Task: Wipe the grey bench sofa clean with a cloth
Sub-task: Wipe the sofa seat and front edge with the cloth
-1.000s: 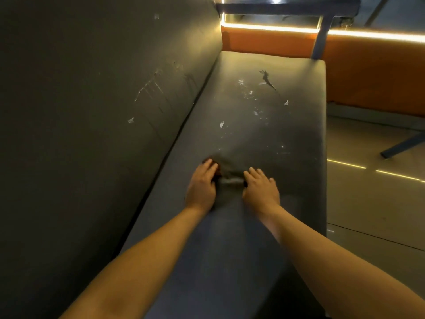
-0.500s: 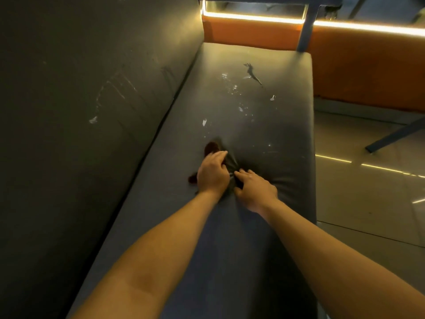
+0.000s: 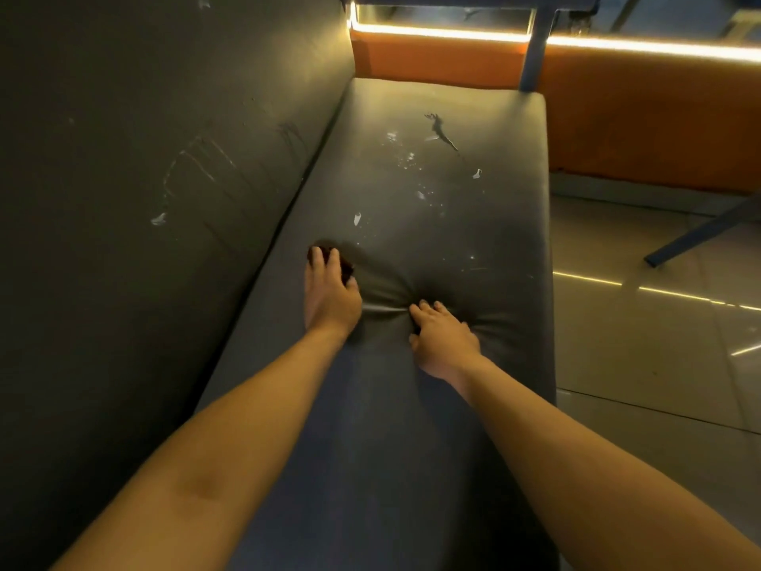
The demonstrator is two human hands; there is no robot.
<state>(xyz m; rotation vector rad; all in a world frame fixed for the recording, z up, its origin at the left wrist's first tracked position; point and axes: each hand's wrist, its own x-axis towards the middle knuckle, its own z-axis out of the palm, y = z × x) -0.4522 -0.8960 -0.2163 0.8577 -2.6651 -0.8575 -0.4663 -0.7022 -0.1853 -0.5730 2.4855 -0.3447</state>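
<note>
The grey bench sofa's seat (image 3: 473,224) runs away from me, its backrest (image 3: 164,199) on the left. White flecks and a dark smear (image 3: 440,131) mark the far part of the seat. My left hand (image 3: 329,296) lies flat on a dark cloth (image 3: 344,261) and presses it onto the seat near the backrest; most of the cloth is hidden under the fingers. My right hand (image 3: 444,342) presses on the seat beside it with spread fingers, and the cover wrinkles between the two hands.
White scuff marks (image 3: 193,175) streak the backrest. An orange upholstered wall (image 3: 638,125) with a lit strip stands behind the seat's far end. A tiled floor (image 3: 659,344) with a dark table leg (image 3: 708,230) lies to the right.
My left hand has slid forward and to the left with the cloth, its fingers now stretched out. The two hands are further apart than half a second ago.
</note>
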